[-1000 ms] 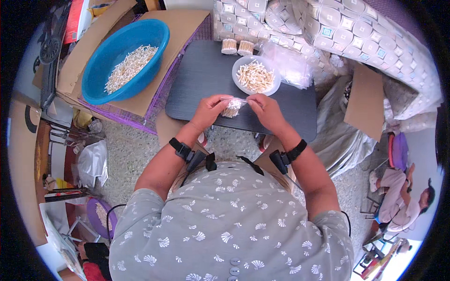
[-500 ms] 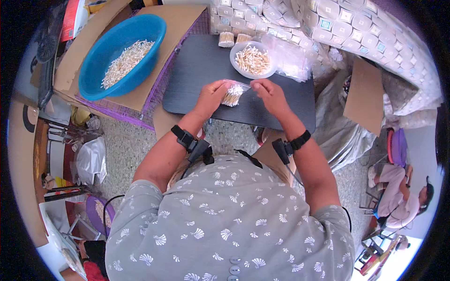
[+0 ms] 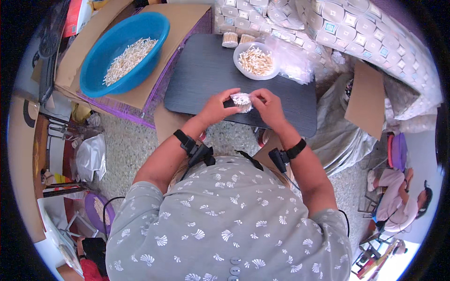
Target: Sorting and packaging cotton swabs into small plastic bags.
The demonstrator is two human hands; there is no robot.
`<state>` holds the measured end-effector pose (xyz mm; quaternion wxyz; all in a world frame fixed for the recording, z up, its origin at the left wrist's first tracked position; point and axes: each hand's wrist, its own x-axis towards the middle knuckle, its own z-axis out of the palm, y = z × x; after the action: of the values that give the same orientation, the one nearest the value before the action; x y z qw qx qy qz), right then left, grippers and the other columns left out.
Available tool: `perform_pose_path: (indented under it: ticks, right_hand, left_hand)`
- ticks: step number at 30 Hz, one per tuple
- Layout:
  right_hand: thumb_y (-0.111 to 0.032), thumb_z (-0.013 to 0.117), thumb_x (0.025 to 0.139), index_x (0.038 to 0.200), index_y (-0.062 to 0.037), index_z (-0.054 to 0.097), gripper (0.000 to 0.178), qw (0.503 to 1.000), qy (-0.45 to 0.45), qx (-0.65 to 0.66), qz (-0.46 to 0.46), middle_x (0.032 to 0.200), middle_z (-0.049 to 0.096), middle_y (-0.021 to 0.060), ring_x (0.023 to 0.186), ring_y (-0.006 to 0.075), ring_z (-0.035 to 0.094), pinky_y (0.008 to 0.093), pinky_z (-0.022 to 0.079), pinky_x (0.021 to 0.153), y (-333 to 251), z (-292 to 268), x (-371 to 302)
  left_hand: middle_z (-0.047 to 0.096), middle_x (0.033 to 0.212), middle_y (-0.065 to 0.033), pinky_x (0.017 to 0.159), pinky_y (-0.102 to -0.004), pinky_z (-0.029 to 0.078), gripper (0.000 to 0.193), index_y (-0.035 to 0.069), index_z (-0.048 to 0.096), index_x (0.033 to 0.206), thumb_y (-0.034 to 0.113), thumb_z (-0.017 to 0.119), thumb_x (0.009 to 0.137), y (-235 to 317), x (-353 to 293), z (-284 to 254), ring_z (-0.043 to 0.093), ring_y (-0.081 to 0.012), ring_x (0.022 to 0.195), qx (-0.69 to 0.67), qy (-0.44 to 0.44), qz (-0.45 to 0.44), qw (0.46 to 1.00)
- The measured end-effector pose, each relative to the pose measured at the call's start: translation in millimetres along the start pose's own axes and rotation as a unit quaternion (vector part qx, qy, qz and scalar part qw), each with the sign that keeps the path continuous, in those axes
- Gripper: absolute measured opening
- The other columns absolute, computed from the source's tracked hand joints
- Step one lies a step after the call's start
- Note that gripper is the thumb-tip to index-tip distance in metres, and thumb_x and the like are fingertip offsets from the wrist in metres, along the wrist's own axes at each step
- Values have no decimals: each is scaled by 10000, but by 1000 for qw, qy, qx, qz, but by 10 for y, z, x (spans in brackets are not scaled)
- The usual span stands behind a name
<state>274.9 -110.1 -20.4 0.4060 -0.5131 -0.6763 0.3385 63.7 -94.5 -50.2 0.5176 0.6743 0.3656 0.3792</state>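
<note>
Swab bundle (image 3: 242, 103) held up over the near part of the dark surface (image 3: 199, 65). Left hand (image 3: 216, 107) clasps its left side; right hand's (image 3: 269, 108) fingers pinch its right. Likely light, springy (any film, hard to make out, would slip); best gripped mid-sticks, gently.

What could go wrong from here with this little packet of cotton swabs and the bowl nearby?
The packet is held between the left hand and right hand; if its mouth is unsealed, which I can't tell, swabs might spill.

The white bowl of loose swabs sits right against the clear plastic bags, so tugging a bag could jostle it.
</note>
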Motion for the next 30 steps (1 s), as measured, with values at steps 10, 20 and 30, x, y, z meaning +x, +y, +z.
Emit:
perform_pose_path:
  ticks: [10, 20, 30]
  right_hand:
    - [-127, 628, 832, 1329, -39, 445, 537, 951, -71, -208, -218, 1366, 451, 170, 1265, 350, 419, 411, 360, 1033, -224, -31, -70]
    - [-122, 670, 781, 1372, -28, 388, 661, 916, -129, -275, -261, 1424, 384, 178, 1326, 372, 350, 445, 297, 1079, -288, -79, -144]
    - [-106, 694, 737, 1385, -48, 377, 723, 904, -134, -296, -278, 1454, 351, 144, 1350, 352, 315, 465, 302, 1068, -421, -21, -219]
  left_hand:
    - [639, 1036, -150, 843, -371, 462, 354, 57, 622, 1096, 226, 682, 791, -94, -2, 53, 597, -307, 942, 99, 48, 37, 993]
    - [630, 1022, -139, 837, -396, 467, 359, 52, 607, 1091, 255, 686, 807, -171, 23, 107, 596, -323, 966, 184, 55, 88, 977]
    - [619, 1107, -160, 903, -425, 451, 352, 50, 599, 1106, 222, 661, 805, -253, 23, 150, 576, -347, 1034, 206, 48, 128, 969]
